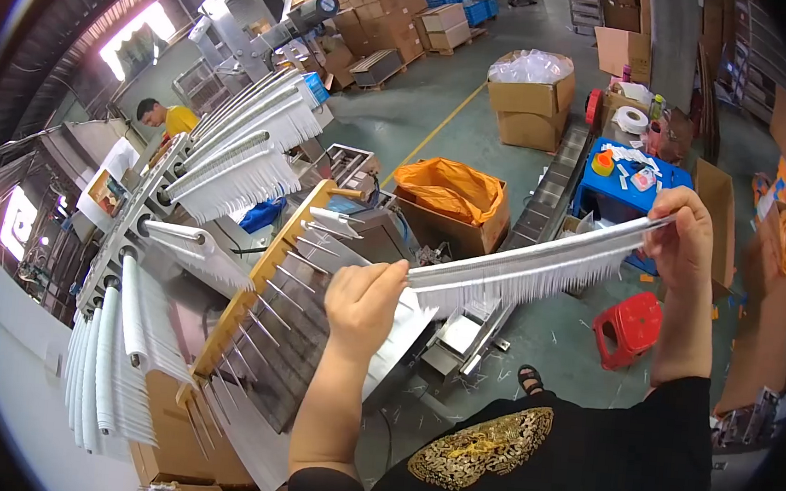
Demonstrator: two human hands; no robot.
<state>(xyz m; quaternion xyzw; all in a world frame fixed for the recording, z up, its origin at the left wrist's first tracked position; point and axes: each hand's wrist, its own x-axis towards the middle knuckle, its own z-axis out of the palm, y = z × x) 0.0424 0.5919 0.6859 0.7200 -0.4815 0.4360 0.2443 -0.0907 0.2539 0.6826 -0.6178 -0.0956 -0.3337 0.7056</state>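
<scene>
At the frame's left, white fringed bundles (134, 308) hang in rows, below a panel (106, 195) showing a coloured picture. Rightward stands a wooden rack (259, 278). At centre, your left hand (364, 300) is closed, pinching one end of a white fringed strip (521, 263) that rises to centre right; behind it, a pink-marked packet (643, 179) is too small to read; your right hand (684, 239) pinches the other end

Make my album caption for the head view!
Left hand and right hand hold a white fringed strip near a wooden rack.
</scene>
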